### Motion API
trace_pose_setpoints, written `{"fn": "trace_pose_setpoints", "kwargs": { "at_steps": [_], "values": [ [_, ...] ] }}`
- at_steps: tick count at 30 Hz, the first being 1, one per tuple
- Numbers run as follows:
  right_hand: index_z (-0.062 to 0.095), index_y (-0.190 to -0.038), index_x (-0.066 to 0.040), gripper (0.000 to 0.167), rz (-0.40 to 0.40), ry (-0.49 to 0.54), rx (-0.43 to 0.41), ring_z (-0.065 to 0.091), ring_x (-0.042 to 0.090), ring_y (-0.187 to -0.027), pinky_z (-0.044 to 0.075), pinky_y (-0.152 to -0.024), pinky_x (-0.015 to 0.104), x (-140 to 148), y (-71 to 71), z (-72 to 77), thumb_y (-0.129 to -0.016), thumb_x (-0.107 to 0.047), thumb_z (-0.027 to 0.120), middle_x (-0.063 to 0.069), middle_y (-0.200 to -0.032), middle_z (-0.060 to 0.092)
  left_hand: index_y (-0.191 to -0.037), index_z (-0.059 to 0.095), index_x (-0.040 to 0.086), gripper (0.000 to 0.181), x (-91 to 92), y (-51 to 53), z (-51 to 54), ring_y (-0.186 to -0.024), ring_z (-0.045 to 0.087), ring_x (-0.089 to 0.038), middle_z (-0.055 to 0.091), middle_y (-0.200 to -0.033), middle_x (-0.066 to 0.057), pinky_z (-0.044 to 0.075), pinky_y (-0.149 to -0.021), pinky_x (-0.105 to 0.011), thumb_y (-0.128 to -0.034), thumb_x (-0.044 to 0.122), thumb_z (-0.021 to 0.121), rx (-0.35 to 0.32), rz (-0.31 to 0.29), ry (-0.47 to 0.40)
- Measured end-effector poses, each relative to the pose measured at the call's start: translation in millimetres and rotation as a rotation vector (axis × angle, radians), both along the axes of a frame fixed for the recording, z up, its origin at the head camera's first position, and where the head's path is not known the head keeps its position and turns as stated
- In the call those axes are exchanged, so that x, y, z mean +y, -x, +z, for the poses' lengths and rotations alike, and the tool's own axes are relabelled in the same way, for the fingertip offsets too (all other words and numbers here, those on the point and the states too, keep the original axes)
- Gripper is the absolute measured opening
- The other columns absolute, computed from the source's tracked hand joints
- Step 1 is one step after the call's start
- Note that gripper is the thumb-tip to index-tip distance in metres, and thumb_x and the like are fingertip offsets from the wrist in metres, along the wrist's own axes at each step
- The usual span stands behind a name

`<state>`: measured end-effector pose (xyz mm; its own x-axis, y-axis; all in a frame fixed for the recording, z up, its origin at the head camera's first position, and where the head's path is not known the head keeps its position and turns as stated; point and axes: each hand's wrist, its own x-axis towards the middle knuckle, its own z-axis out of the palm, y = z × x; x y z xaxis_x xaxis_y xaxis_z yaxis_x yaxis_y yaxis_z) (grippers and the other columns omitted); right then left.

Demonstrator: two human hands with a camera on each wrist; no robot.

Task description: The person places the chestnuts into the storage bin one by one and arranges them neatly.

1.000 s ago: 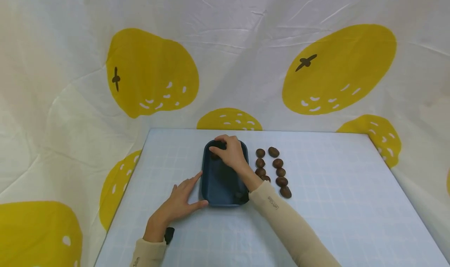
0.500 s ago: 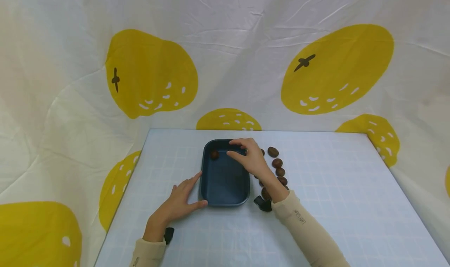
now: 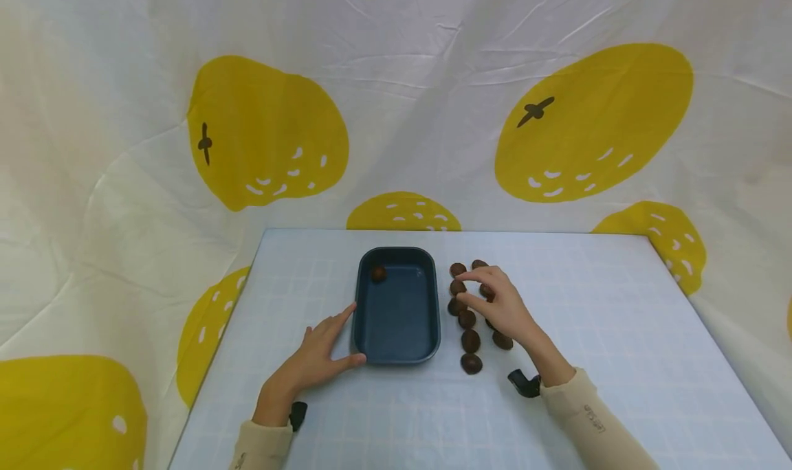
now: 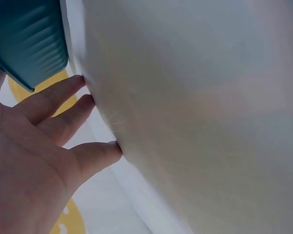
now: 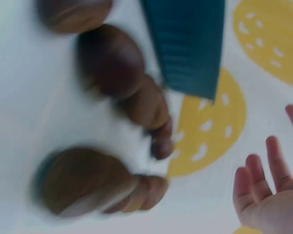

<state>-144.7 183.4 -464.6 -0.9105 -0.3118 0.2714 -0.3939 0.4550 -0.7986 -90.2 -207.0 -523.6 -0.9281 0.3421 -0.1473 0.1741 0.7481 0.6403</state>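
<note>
A deep blue rectangular tray lies on the table, with one brown chestnut in its far left corner. My left hand rests at the tray's left side, fingers spread, thumb and a fingertip against its edge; in the left wrist view fingertips touch the tabletop. Right of the tray, two rough columns of chestnuts run front to back. Over them hovers my right hand, thumb and fingers apart and nothing between them, hiding part of the right column. The right wrist view shows blurred chestnuts beside this hand.
A white checked tabletop extends right of the chestnuts. Behind and beside it hangs a white cloth printed with yellow fruit. Black straps with small mounts sit at both wrists.
My right hand let go of the chestnut in the tray's far left corner, then moved right, out of the tray and over the columns. The left hand stayed still.
</note>
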Motion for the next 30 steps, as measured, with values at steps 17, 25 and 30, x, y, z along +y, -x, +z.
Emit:
{"fn": "trace_pose_setpoints", "kwargs": {
  "at_steps": [17,25,30],
  "values": [
    [0.068,-0.127,-0.011,0.04,0.019,-0.091,-0.101,0.048,0.019,-0.116,0.044,-0.088,0.055,74,-27.5,-49.2,-0.09,-0.021,0.078,0.004,-0.127,0.057,-0.158,0.01,0.048,0.098,-0.7,-1.8,1.8,-0.147,0.023,-0.037,0.028,-0.162,-0.006,0.005,-0.111,-0.073,-0.0819,0.071,0.067,0.0,0.004,-0.006],
    [0.069,-0.128,-0.019,0.046,0.076,-0.169,-0.186,0.044,0.02,-0.121,0.042,-0.097,0.048,97,-29.1,-57.6,-0.085,-0.027,0.083,0.006,-0.132,0.053,-0.159,0.01,0.048,0.098,0.6,-1.4,1.1,-0.147,0.024,-0.037,0.028,-0.162,-0.005,0.006,-0.111,-0.073,-0.0812,0.074,0.064,0.007,0.0,-0.002],
    [0.07,-0.127,-0.024,0.046,0.14,-0.237,-0.169,0.043,0.029,-0.127,0.04,-0.1,0.048,106,-26.4,-66.2,-0.083,-0.023,0.084,0.012,-0.138,0.05,-0.158,0.01,0.048,0.098,0.7,-1.4,0.8,-0.147,0.024,-0.036,0.029,-0.161,-0.005,0.006,-0.11,-0.073,-0.0811,0.074,0.064,0.008,0.004,0.003]
  ]
}}
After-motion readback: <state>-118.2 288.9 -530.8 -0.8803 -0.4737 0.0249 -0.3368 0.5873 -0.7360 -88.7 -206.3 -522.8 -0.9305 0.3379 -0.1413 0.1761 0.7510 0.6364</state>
